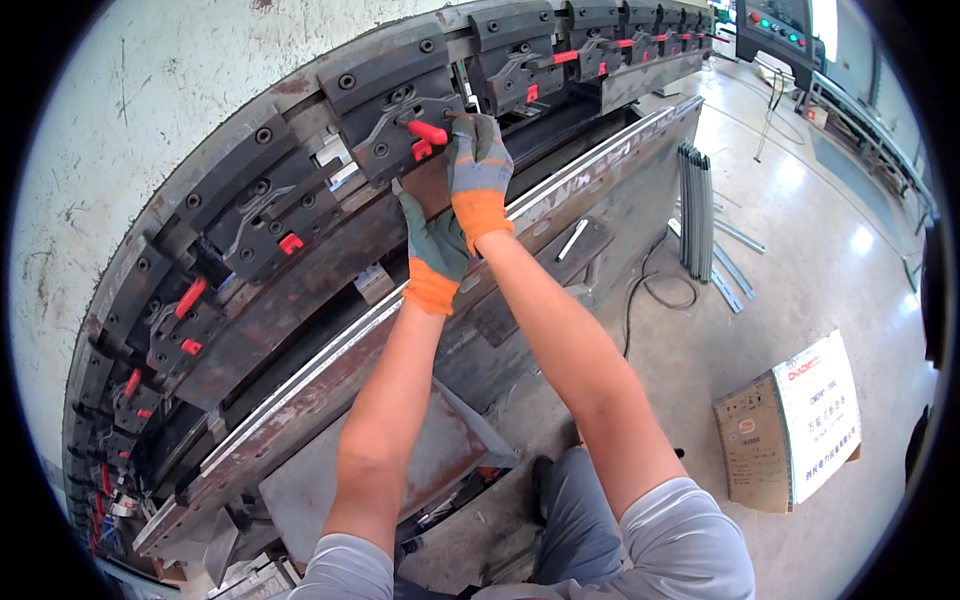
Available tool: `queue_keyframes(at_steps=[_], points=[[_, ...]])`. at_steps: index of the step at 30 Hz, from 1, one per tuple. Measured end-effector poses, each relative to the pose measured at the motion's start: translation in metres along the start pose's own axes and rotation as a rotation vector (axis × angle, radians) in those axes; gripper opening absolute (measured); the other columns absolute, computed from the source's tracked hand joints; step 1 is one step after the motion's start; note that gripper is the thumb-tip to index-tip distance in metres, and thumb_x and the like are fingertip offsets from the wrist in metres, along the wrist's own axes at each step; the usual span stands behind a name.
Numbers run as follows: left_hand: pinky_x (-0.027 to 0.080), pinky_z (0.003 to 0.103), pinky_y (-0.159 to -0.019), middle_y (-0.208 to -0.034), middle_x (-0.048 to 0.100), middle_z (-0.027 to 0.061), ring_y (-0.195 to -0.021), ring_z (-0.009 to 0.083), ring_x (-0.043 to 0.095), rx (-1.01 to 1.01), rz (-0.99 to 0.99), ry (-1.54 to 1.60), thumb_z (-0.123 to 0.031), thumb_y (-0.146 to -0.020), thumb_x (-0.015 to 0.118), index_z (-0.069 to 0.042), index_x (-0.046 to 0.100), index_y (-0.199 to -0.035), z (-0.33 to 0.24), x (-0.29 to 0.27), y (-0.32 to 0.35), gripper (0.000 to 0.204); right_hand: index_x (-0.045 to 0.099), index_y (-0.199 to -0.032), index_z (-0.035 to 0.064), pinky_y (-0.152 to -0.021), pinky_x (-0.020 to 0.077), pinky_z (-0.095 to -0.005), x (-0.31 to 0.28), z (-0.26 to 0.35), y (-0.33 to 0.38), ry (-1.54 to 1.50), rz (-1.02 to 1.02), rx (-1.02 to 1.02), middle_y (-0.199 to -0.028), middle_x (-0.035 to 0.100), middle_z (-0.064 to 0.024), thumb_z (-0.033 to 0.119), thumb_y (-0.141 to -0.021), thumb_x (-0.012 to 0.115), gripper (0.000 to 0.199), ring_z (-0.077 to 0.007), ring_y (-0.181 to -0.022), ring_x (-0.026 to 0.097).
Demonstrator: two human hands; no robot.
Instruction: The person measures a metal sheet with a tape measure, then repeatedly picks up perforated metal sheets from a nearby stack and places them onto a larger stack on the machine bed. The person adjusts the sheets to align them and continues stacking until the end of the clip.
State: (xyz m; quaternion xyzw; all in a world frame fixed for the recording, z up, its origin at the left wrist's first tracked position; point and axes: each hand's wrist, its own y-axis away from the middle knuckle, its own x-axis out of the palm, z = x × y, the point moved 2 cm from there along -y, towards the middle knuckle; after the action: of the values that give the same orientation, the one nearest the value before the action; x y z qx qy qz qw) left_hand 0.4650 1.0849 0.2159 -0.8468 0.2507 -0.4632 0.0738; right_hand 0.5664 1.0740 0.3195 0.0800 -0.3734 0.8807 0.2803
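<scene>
I see the red lever point(428, 131) sticking out of a dark metal clamp block point(400, 115) high on the big bending machine, near the middle of its long top row. My right hand point(478, 165), in a grey glove with an orange cuff, has its fingers curled shut around the end of that lever. My left hand point(432, 245) sits just below it, pressed against the brown metal tool bar point(330, 270) under the clamp; I cannot tell if its fingers are closed on anything. I think the lever is small, hard and stiff, so it may need a firm push, and the red tip is the best place to take hold. The bar looks heavy and hard, with thin edges, so gloves are good here. More clamps with red levers point(190, 297) run along the row to both sides. A long grey steel rail point(580, 170) lies under my arms. Down on the floor to my right stands a brown cardboard box point(745, 450) with a white label point(822, 410) on its side, printed in red and dark letters. Far up on the right hangs a control panel point(775, 25) with little red and green buttons.
</scene>
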Motion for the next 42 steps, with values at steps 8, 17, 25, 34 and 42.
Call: queue_keyframes(at_steps=[8, 17, 25, 34, 42], points=[[0.047, 0.045, -0.110, -0.147, 0.054, 0.0157, -0.130, 0.0316, 0.056, 0.007, -0.026, 0.030, -0.070, -0.090, 0.061, -0.006, 0.044, -0.148, 0.000, -0.002, -0.003, 0.088, 0.066, -0.115, 0.0070, -0.075, 0.0534, -0.0458, -0.004, -0.012, -0.009, 0.369, 0.023, -0.350, -0.099, 0.070, -0.0185, 0.015, -0.097, 0.063, 0.020, -0.0422, -0.091, 0.067], [0.053, 0.049, -0.106, -0.135, 0.059, 0.0199, -0.119, 0.0389, 0.062, 0.014, -0.138, 0.122, -0.063, -0.081, 0.075, -0.006, 0.045, -0.144, 0.007, -0.005, -0.007, 0.090, 0.063, -0.123, 0.0110, -0.082, 0.0566, -0.0386, -0.060, 0.029, -0.077, 0.640, 0.470, -0.931, -0.111, 0.068, -0.0144, 0.004, -0.087, 0.069, 0.037, -0.0332, -0.098, 0.068], [0.053, 0.053, -0.107, -0.135, 0.059, 0.0183, -0.121, 0.0421, 0.060, 0.024, -0.122, 0.244, -0.051, -0.086, 0.078, -0.006, 0.052, -0.139, 0.016, 0.004, -0.021, 0.073, 0.069, -0.105, 0.0022, -0.069, 0.0454, -0.0241, -0.162, 0.036, 0.038, -0.082, 0.070, 0.213, -0.087, 0.059, 0.0007, 0.015, -0.099, 0.063, 0.015, -0.0062, -0.078, 0.053], [0.051, 0.056, -0.107, -0.141, 0.053, 0.0186, -0.123, 0.0441, 0.056, 0.005, -0.190, 0.289, -0.048, -0.080, 0.085, -0.005, 0.051, -0.137, 0.051, 0.014, -0.059, 0.080, 0.067, -0.113, 0.0012, -0.064, 0.0493, -0.0258, -0.294, -0.043, 0.279, -0.150, -0.059, 0.835, -0.087, 0.067, -0.0049, 0.023, -0.104, 0.060, 0.025, -0.0131, -0.070, 0.062], [0.056, 0.050, -0.099, -0.127, 0.062, 0.0146, -0.113, 0.0374, 0.063, -0.084, -0.224, 0.123, -0.050, -0.081, 0.083, -0.006, 0.056, -0.132, 0.045, -0.011, -0.064, 0.073, 0.050, -0.139, 0.0019, -0.090, 0.0538, -0.0312, -0.146, -0.045, 0.036, -0.247, 0.183, 0.302, -0.120, 0.065, -0.0127, 0.022, -0.081, 0.085, 0.071, -0.0170, -0.110, 0.063]])
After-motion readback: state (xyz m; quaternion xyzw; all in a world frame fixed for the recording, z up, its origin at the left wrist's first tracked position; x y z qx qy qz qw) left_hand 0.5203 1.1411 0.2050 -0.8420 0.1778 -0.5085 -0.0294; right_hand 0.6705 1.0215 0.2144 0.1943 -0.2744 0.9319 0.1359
